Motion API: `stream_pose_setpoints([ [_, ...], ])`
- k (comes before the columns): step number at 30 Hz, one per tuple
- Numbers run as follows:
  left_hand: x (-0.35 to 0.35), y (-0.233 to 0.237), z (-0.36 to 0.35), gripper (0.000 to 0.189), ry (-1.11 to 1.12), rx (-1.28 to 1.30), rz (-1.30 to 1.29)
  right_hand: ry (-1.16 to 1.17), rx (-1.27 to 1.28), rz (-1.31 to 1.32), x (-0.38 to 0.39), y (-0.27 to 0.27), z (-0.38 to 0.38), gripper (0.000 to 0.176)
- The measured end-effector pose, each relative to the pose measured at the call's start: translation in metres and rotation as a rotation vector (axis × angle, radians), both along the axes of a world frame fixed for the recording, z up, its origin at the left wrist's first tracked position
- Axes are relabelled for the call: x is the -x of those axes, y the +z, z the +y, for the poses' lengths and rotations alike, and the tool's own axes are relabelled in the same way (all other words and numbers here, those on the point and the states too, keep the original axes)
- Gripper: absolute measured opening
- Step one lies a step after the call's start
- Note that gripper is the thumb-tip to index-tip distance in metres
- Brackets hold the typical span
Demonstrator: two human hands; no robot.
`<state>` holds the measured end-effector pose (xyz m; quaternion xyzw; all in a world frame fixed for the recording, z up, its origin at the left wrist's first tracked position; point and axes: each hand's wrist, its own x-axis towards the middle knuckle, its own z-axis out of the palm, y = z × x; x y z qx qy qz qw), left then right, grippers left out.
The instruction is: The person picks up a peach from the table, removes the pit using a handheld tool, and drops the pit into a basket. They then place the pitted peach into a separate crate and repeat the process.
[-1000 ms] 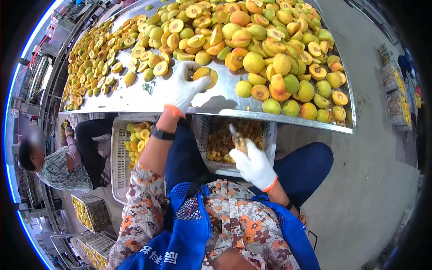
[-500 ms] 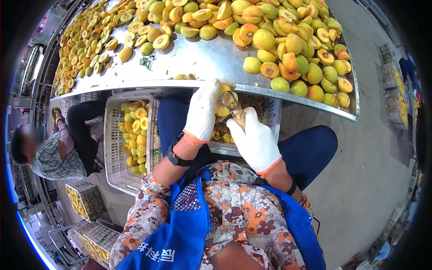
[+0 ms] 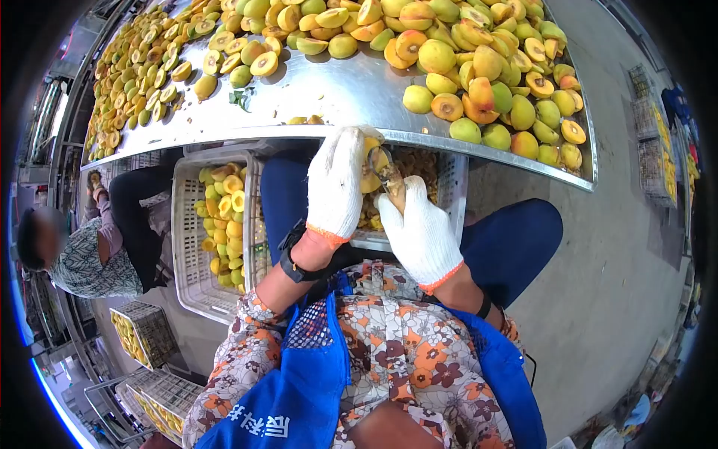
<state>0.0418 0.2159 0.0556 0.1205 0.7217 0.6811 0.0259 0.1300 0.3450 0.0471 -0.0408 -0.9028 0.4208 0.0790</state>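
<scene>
Two gloved hands meet at frame centre: the left hand clasps a peach half above the crate, and the right hand clenches a pitting tool against it. Scooping the stone, seemingly; next calls for a steady twist.

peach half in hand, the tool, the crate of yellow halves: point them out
peach half (image 3: 368, 181): head view, its yellow lower edge.
tool (image 3: 393, 188): head view, its brown handle.
crate (image 3: 182, 217): head view, its white outer wall.

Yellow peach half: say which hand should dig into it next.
Right. The right hand grips the wooden-handled metal scoop, tip against the yellow peach half; the left hand only cradles that fruit.
</scene>
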Motion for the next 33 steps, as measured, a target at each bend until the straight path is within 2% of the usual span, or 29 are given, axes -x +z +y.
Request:
stream_pose_setpoints([
  [9,0.002,-0.011,-0.002,0.043,-0.01,-0.032,-0.104,0.035,-0.045,-0.006,0.001,-0.004,0.003,0.033],
  [13,0.005,-0.016,0.0,0.046,-0.053,0.085,0.015,0.031,-0.012,-0.038,0.0,-0.006,0.006,0.033],
  [18,0.013,-0.011,-0.004,0.05,-0.164,0.079,-0.065,0.06,0.248,-0.192,-0.002,-0.001,0.007,0.038],
  [20,0.017,-0.008,-0.008,0.051,-0.257,-0.196,-0.496,0.052,0.266,-0.232,-0.001,0.002,0.008,0.04],
  [21,0.017,-0.014,-0.005,0.051,-0.255,-0.194,-0.498,0.044,0.283,-0.273,0.0,0.003,0.007,0.042],
  [23,0.015,-0.03,0.005,0.053,-0.122,-0.416,-0.553,0.166,0.26,-0.218,-0.007,0.004,-0.001,0.043],
  [24,0.011,-0.03,0.005,0.05,-0.133,-0.568,-0.646,0.167,0.263,-0.218,-0.006,0.004,0.0,0.043],
  [25,0.011,-0.029,0.007,0.05,-0.137,-0.565,-0.648,0.109,0.257,-0.185,-0.004,0.004,0.001,0.042],
  [27,0.011,-0.028,0.01,0.047,0.027,-0.617,-0.611,0.005,0.239,-0.123,0.0,0.003,0.006,0.04],
  [29,0.009,-0.029,0.004,0.045,0.011,-0.51,-0.515,0.011,0.227,-0.097,-0.001,-0.003,0.007,0.038],
  [32,0.002,-0.021,0.003,0.048,-0.038,-0.223,-0.155,0.024,0.124,-0.076,-0.001,-0.009,0.009,0.037],
  [33,0.0,-0.021,0.002,0.048,-0.036,-0.223,-0.156,0.036,0.153,-0.116,-0.002,-0.008,0.009,0.038],
])
